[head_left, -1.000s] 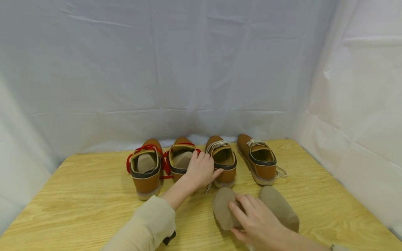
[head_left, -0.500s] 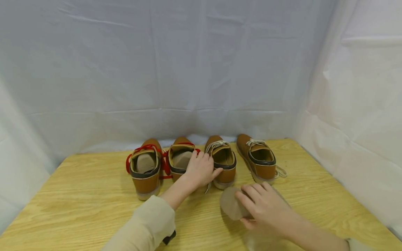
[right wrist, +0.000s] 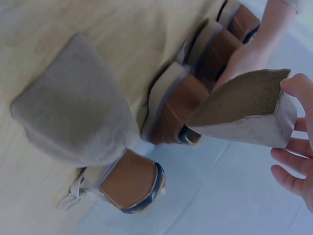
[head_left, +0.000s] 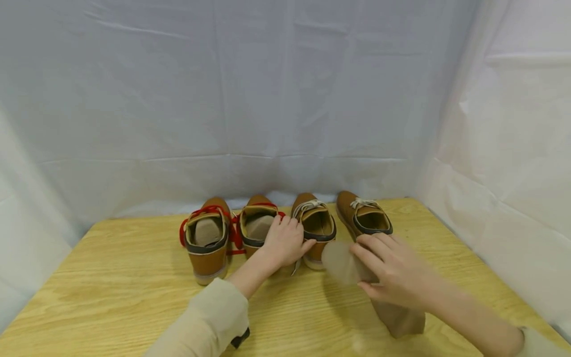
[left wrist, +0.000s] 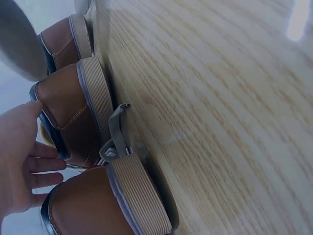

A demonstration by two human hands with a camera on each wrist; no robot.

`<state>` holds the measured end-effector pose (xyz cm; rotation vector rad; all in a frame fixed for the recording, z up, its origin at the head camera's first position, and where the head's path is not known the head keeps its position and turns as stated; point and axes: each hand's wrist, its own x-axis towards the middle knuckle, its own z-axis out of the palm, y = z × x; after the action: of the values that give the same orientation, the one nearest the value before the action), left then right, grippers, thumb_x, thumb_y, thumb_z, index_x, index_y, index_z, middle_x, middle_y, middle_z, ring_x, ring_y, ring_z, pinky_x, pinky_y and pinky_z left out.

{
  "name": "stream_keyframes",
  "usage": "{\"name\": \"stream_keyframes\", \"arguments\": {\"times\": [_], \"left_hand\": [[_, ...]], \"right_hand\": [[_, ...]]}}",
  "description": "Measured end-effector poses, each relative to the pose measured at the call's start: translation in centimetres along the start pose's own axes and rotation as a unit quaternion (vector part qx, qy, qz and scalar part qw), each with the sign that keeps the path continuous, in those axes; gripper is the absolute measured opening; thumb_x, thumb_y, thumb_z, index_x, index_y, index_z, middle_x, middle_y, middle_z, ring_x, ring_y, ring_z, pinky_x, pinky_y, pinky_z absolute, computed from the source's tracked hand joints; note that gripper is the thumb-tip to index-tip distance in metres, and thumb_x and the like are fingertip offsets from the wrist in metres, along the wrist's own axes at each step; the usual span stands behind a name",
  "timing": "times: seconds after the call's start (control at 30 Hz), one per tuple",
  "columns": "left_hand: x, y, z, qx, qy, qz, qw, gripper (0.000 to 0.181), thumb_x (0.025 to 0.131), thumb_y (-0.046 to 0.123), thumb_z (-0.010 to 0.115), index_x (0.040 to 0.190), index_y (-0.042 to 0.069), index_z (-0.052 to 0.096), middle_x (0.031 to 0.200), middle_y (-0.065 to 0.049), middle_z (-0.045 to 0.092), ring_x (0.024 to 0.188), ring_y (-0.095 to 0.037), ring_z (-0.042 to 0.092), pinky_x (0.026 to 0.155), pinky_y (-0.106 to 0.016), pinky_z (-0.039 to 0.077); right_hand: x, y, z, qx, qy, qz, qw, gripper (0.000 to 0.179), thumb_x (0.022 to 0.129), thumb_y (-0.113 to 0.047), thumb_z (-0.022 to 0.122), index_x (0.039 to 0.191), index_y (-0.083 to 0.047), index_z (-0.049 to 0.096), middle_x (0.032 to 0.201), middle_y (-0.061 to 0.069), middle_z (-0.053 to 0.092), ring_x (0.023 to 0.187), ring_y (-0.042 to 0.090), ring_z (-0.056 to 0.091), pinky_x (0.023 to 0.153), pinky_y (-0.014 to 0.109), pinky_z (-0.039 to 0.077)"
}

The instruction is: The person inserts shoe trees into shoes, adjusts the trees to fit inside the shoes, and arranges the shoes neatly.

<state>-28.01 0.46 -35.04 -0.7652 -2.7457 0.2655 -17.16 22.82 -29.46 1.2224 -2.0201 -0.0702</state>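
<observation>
One of the loose shoe inserts, the held insert (head_left: 342,263), is hanging clear of the table (head_left: 134,277), and that is the fresh change: since a second ago it is going from the wood upward and forward, its outline blurring with movement. The right hand (head_left: 392,267) is pinching it, thumb bearing on one wall and fingers on the opposite side, as the right wrist view is showing. Its hollow end is facing back toward that hand, and its rounded end is pointing toward the shoes. In the head view it is overlapping the heel edge of the third shoe (head_left: 315,254), though whether the two are touching is not showing clearly

The left hand (head_left: 285,240) is not changing its place. Its fingers are spreading fairly straight between the second shoe (head_left: 251,251) and the third, its thumb tip resting at the third shoe's heel collar; how hard it is pressing, I cannot tell

For the work in hand, this is meaning that one insert is now being carried while the lying insert (head_left: 399,317) is staying on the wood, partly behind the right hand. The red-laced first shoe (head_left: 207,263) and second shoe are already holding inserts inside their openings. The pale-laced third shoe and the fourth shoe (head_left: 349,218) are showing none in theirs. All four are standing in a row before the hanging cloth (head_left: 267,99), heels facing the person
</observation>
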Motion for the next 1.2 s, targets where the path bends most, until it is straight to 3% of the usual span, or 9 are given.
{"name": "stream_keyframes", "arguments": {"times": [0.13, 0.2, 0.43, 0.77, 0.83, 0.9, 1.07, 1.2], "left_hand": [[0.0, 0.0, -0.1, 0.003, 0.005, 0.003, 1.0000, 0.060, 0.094, 0.055, 0.034, 0.113, 0.006, 0.062, 0.111, -0.009, 0.059, 0.110, -0.027, 0.050, 0.100, -0.046, 0.032], [-0.1, 0.0, -0.1, 0.002, 0.004, 0.003, 1.0000, 0.060, 0.094, 0.055, 0.035, 0.113, 0.006, 0.062, 0.110, -0.009, 0.059, 0.109, -0.027, 0.051, 0.099, -0.045, 0.032], [-0.1, 0.0, -0.1, -0.002, 0.007, 0.005, 1.0000, 0.059, 0.094, 0.055, 0.036, 0.111, 0.005, 0.063, 0.106, -0.009, 0.059, 0.106, -0.027, 0.051, 0.097, -0.044, 0.034], [0.0, -0.1, -0.1, -0.005, 0.015, 0.008, 0.9998, 0.057, 0.094, 0.055, 0.038, 0.108, 0.005, 0.063, 0.103, -0.008, 0.059, 0.103, -0.026, 0.052, 0.095, -0.043, 0.035], [0.1, -0.1, -0.1, -0.005, 0.015, 0.009, 0.9998, 0.057, 0.094, 0.055, 0.038, 0.108, 0.006, 0.064, 0.102, -0.008, 0.059, 0.102, -0.026, 0.052, 0.095, -0.042, 0.035], [0.2, 0.0, 0.0, -0.007, 0.015, 0.008, 0.9998, 0.057, 0.093, 0.055, 0.038, 0.107, 0.006, 0.064, 0.101, -0.007, 0.059, 0.101, -0.026, 0.053, 0.094, -0.042, 0.036], [0.2, 0.1, 0.1, -0.013, 0.013, 0.008, 0.9998, 0.056, 0.093, 0.056, 0.039, 0.105, 0.006, 0.064, 0.098, -0.006, 0.058, 0.098, -0.025, 0.053, 0.090, -0.040, 0.038], [0.1, 0.1, 0.0, -0.010, 0.023, 0.010, 0.9997, 0.055, 0.093, 0.055, 0.041, 0.103, 0.007, 0.064, 0.095, -0.006, 0.058, 0.095, -0.024, 0.053, 0.086, -0.039, 0.039]], "right_hand": [[0.3, 0.6, -0.5, 0.000, 0.006, -0.003, 1.0000, 0.049, 0.087, -0.039, 0.052, 0.109, 0.004, 0.062, 0.102, 0.017, 0.060, 0.088, 0.031, 0.057, 0.070, 0.043, 0.048], [0.4, 0.9, -0.6, 0.001, 0.005, -0.001, 1.0000, 0.058, 0.094, -0.044, 0.033, 0.109, 0.004, 0.062, 0.101, 0.017, 0.060, 0.088, 0.032, 0.057, 0.071, 0.044, 0.048], [0.7, 2.3, -0.7, 0.002, 0.029, -0.016, 0.9994, 0.054, 0.092, -0.039, 0.038, 0.110, 0.007, 0.059, 0.101, 0.022, 0.059, 0.084, 0.035, 0.058, 0.067, 0.047, 0.049], [1.7, 4.7, 0.2, 0.003, 0.019, -0.028, 0.9994, 0.058, 0.094, -0.043, 0.036, 0.111, 0.008, 0.059, 0.103, 0.022, 0.060, 0.088, 0.035, 0.058, 0.070, 0.047, 0.049], [1.9, 5.2, 0.5, 0.005, 0.008, -0.037, 0.9993, 0.057, 0.093, -0.041, 0.038, 0.112, 0.008, 0.059, 0.104, 0.022, 0.060, 0.089, 0.035, 0.058, 0.072, 0.046, 0.049], [2.1, 5.7, 0.8, 0.006, -0.013, -0.047, 0.9988, 0.052, 0.089, -0.037, 0.049, 0.113, 0.009, 0.058, 0.105, 0.022, 0.059, 0.091, 0.034, 0.058, 0.074, 0.045, 0.049], [2.8, 6.5, 1.6, 0.000, -0.072, -0.059, 0.9957, 0.064, 0.068, -0.029, 0.079, 0.115, 0.007, 0.057, 0.108, 0.020, 0.059, 0.093, 0.032, 0.058, 0.077, 0.042, 0.049], [3.4, 6.8, 2.3, 0.001, -0.109, -0.056, 0.9925, 0.066, 0.067, -0.029, 0.081, 0.117, 0.006, 0.057, 0.110, 0.019, 0.059, 0.095, 0.031, 0.058, 0.080, 0.040, 0.048]]}}
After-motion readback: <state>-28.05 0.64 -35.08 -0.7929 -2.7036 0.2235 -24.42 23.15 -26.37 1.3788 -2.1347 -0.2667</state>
